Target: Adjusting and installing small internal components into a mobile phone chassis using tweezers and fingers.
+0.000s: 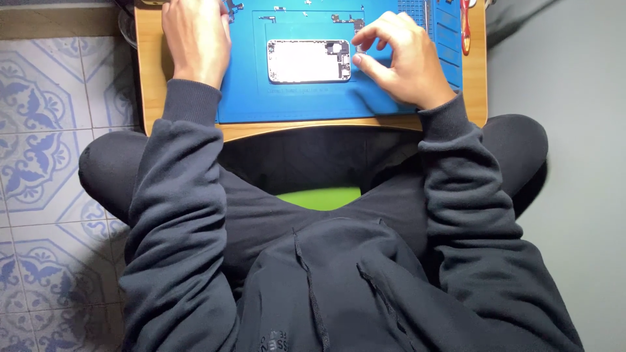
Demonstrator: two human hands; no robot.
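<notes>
At the upper middle of the frame, an opened phone shell (308, 61), a flat pale rectangle with rounded corners, lies on a smooth blue rubbery mat (287, 104) covering a small wooden table (151, 78). The right hand (398, 58) curls just beside its right end, thumb and forefinger fingers (362, 60) pinching a tiny dark part. The left hand (195, 36) rests flat at upper left, fingers together. A red-handled tool (465, 26) lies at upper right.

head cam | above, looking straight down | close | single view
</notes>
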